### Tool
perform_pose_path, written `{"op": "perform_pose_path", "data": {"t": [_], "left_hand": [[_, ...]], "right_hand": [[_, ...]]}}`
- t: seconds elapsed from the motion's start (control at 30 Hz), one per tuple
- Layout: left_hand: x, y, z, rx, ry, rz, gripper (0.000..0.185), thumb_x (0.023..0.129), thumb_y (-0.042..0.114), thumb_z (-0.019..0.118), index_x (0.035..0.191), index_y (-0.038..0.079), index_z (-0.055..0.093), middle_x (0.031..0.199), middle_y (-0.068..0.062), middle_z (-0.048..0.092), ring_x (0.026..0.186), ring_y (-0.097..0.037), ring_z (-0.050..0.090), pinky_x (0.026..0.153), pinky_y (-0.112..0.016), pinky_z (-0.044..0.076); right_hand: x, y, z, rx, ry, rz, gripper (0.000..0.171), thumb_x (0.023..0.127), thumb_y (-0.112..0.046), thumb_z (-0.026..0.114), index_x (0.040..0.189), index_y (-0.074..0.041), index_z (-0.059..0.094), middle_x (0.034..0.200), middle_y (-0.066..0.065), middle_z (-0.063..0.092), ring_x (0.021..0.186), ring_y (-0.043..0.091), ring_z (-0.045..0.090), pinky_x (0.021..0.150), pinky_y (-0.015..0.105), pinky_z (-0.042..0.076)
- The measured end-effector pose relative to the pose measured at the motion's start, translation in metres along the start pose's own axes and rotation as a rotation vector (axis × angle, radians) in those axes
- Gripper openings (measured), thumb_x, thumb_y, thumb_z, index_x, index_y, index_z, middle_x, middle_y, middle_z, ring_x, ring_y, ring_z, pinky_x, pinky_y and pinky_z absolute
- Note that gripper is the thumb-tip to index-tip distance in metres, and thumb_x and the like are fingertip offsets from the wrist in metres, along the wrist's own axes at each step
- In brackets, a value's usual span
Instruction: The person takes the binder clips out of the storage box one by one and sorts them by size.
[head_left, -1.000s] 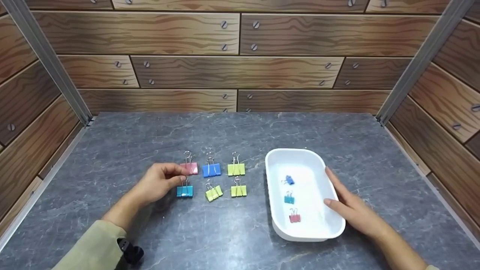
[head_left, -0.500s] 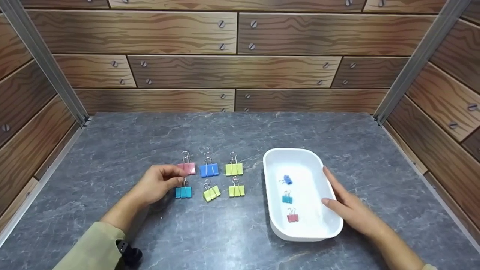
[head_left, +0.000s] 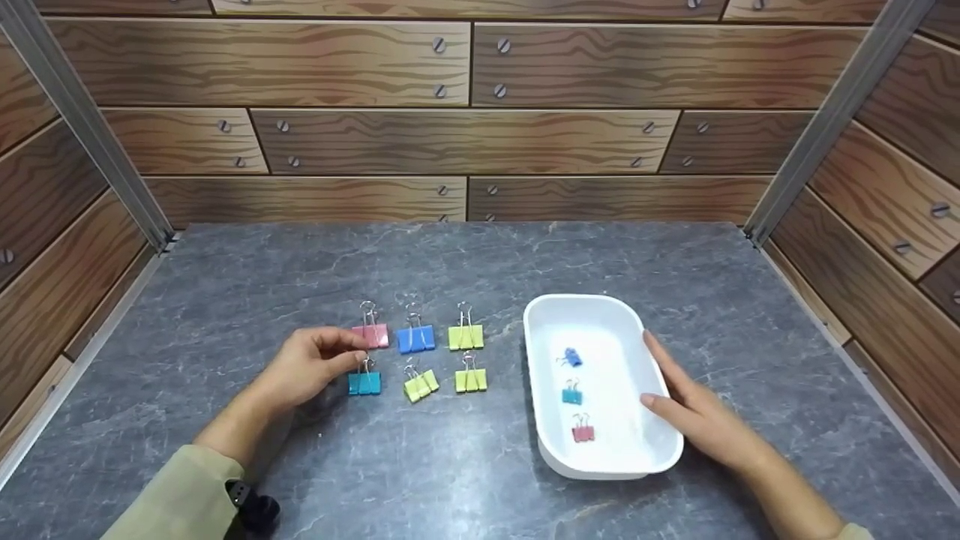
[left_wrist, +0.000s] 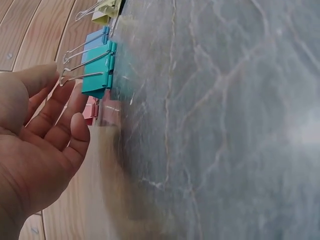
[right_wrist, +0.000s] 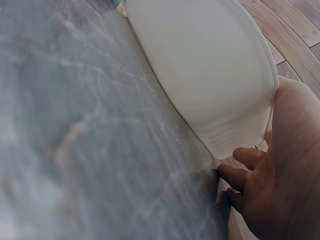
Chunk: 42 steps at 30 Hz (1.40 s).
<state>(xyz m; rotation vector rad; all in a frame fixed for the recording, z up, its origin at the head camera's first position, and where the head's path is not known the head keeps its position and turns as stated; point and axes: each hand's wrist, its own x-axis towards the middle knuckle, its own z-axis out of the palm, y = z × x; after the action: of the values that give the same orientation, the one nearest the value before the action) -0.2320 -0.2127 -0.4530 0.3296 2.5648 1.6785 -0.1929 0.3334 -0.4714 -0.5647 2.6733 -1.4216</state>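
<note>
My left hand (head_left: 304, 367) pinches the wire handles of a teal binder clip (head_left: 364, 384) between thumb and index finger. That clip (left_wrist: 100, 70) sits on the tabletop in the left wrist view. Just behind the fingers is a pink binder clip (head_left: 373, 336), partly covered by the index finger. A blue binder clip (head_left: 415, 340) stands to its right. My right hand (head_left: 705, 416) grips the right rim of a white plastic tray (head_left: 551, 454), thumb over the edge and fingers outside. Inside lie a small blue clip (head_left: 573, 358), a small teal clip (head_left: 572, 395) and a small red clip (head_left: 583, 433).
Three yellow-green binder clips stand between the left hand and the tray: one at the back (head_left: 466, 337), one at the front (head_left: 471, 380) and a skewed one (head_left: 421, 385). Wood-patterned panels (head_left: 360, 142) enclose the grey marbled table (head_left: 375, 480) behind and at the sides.
The head view has shifted a little, so everything sits slightly further left. Both hands keep their places at the teal clip and the tray, and the other clips have not moved.
</note>
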Motion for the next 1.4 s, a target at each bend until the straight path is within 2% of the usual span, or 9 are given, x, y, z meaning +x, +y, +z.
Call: {"op": "perform_pose_path", "data": {"t": [0.2,0.37,0.5,0.7,0.93,1.07,1.17,1.27,1.4], "left_hand": [[-0.002,0.014,-0.009,0.001,0.042,0.02,0.023,0.097,0.006,0.076,0.116,-0.007,0.075,0.104,-0.014,0.076,0.084,-0.017,0.066,0.07,-0.024,0.055],[0.001,0.045,-0.008,0.027,0.03,0.052,0.021,0.099,0.011,0.076,0.116,-0.002,0.076,0.108,-0.014,0.077,0.094,-0.023,0.071,0.079,-0.025,0.058],[0.007,0.074,0.006,0.027,-0.034,0.095,0.019,0.099,0.013,0.076,0.116,0.003,0.077,0.11,-0.011,0.077,0.094,-0.022,0.072,0.082,-0.03,0.061],[0.023,0.111,0.046,0.013,-0.179,0.234,0.021,0.099,0.011,0.075,0.118,0.004,0.078,0.109,-0.01,0.077,0.094,-0.019,0.071,0.085,-0.033,0.06],[0.043,0.139,0.106,-0.038,-0.31,0.36,0.02,0.098,0.01,0.076,0.116,0.001,0.077,0.106,-0.007,0.078,0.093,-0.015,0.072,0.087,-0.033,0.061],[0.051,0.146,0.14,-0.065,-0.371,0.363,0.019,0.098,0.006,0.074,0.116,0.0,0.077,0.104,-0.006,0.079,0.09,-0.01,0.071,0.085,-0.029,0.06],[0.056,0.146,0.161,-0.094,-0.402,0.35,0.019,0.097,0.005,0.074,0.115,0.0,0.078,0.102,-0.005,0.079,0.087,-0.006,0.071,0.084,-0.027,0.06],[0.061,0.142,0.179,-0.13,-0.426,0.325,0.018,0.098,0.006,0.073,0.114,0.0,0.078,0.097,-0.005,0.08,0.083,-0.004,0.07,0.081,-0.024,0.06],[0.067,0.136,0.196,-0.154,-0.455,0.279,0.016,0.099,0.008,0.073,0.112,0.001,0.079,0.092,-0.005,0.078,0.079,-0.006,0.068,0.076,-0.022,0.058]], "right_hand": [[0.001,0.0,0.002,-0.001,-0.005,-0.004,0.08,0.108,-0.023,0.063,0.172,-0.029,0.016,0.175,0.015,0.015,0.153,0.038,0.026,0.107,0.014,0.037],[0.001,0.0,0.001,0.003,0.004,-0.002,0.079,0.107,-0.021,0.063,0.172,-0.029,0.017,0.174,0.016,0.02,0.149,0.026,0.037,0.103,0.018,0.045],[0.0,0.0,0.0,-0.018,0.017,0.005,0.08,0.107,-0.022,0.064,0.171,-0.03,0.018,0.174,0.015,0.022,0.147,0.017,0.038,0.103,0.017,0.044],[-0.001,-0.001,0.0,-0.033,0.018,0.005,0.08,0.107,-0.023,0.064,0.171,-0.031,0.017,0.174,0.013,0.019,0.15,0.036,0.032,0.106,0.013,0.038],[-0.002,-0.002,-0.001,-0.046,0.019,0.011,0.08,0.107,-0.024,0.064,0.171,-0.032,0.018,0.174,0.014,0.021,0.149,0.038,0.033,0.105,0.012,0.039],[-0.002,-0.001,-0.001,-0.038,0.019,0.007,0.08,0.107,-0.023,0.064,0.171,-0.031,0.018,0.174,0.014,0.022,0.149,0.032,0.036,0.104,0.014,0.041],[-0.002,0.0,0.0,-0.029,0.015,0.008,0.08,0.107,-0.023,0.064,0.171,-0.031,0.018,0.174,0.014,0.022,0.147,0.017,0.039,0.104,0.016,0.043],[-0.002,0.0,0.0,-0.012,0.008,0.011,0.079,0.107,-0.022,0.064,0.171,-0.03,0.018,0.172,0.017,0.025,0.14,0.004,0.044,0.101,0.019,0.048],[-0.002,-0.001,-0.001,0.004,0.0,0.016,0.079,0.108,-0.022,0.063,0.171,-0.03,0.017,0.171,0.021,0.028,0.134,0.002,0.048,0.096,0.023,0.054]]}}
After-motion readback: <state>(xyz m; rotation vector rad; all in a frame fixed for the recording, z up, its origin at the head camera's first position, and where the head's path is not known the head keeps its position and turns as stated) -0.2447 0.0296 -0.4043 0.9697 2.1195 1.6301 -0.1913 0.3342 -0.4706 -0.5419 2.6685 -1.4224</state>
